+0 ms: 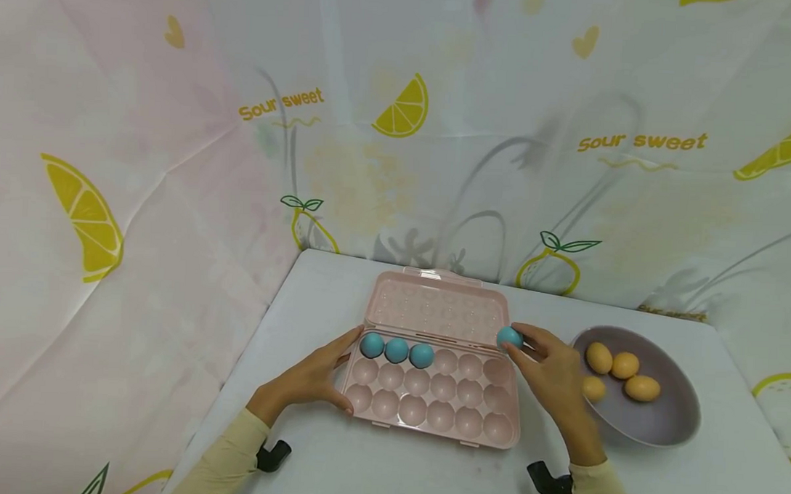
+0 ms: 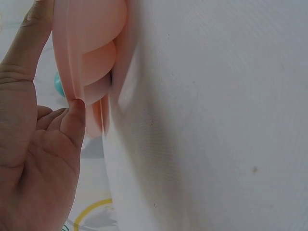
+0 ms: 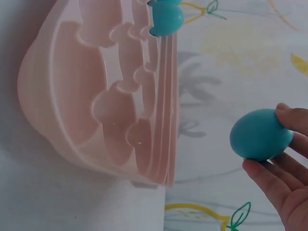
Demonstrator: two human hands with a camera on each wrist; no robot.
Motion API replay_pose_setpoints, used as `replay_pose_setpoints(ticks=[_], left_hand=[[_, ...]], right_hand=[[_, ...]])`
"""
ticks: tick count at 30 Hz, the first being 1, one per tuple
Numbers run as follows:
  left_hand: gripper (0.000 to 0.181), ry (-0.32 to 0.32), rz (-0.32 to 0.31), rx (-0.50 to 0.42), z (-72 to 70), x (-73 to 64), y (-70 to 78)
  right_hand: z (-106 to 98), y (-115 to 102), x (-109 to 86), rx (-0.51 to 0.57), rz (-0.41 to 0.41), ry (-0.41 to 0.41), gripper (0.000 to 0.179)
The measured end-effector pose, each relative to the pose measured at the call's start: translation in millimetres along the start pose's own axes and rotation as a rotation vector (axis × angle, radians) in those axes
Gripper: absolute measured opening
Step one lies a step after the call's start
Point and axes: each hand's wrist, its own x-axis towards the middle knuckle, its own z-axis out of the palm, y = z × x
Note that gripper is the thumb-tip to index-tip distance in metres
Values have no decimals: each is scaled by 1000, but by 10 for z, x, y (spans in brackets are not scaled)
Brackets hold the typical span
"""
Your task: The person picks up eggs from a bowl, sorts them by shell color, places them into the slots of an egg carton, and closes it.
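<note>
A pink egg box lies on the table with its lid folded back. Three blue eggs sit side by side in its back row, from the left end. My left hand grips the box's left side, thumb near the front corner and fingers toward the back; in the left wrist view, fingertips touch the rim. Another blue egg is pinched between the thumb and fingers of my right hand, held up above the box's back right corner, apart from the cups.
Right of the box, a grey-purple bowl holds several brown eggs. The white table meets a printed cloth backdrop behind and on the left. Black wrist mounts show at both sleeves.
</note>
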Motion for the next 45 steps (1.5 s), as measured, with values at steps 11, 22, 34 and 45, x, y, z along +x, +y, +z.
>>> replay_pose_setpoints(ticks=[11,22,34,45], left_hand=[[141,-4,-13,-23,-15,11,7],[141,-3,-13,-31,-13,2,-4],[141,-7,-19,-29,-8,2,6],[142,-5,-28,-14,-2,-2,-3]], right_hand=[[283,303,-25,41,8,-86,36],[541,151,-54,124,67,-158,34],[800,358,-81,124,144,-208,30],[880,364,-155,57,192,-217,33]])
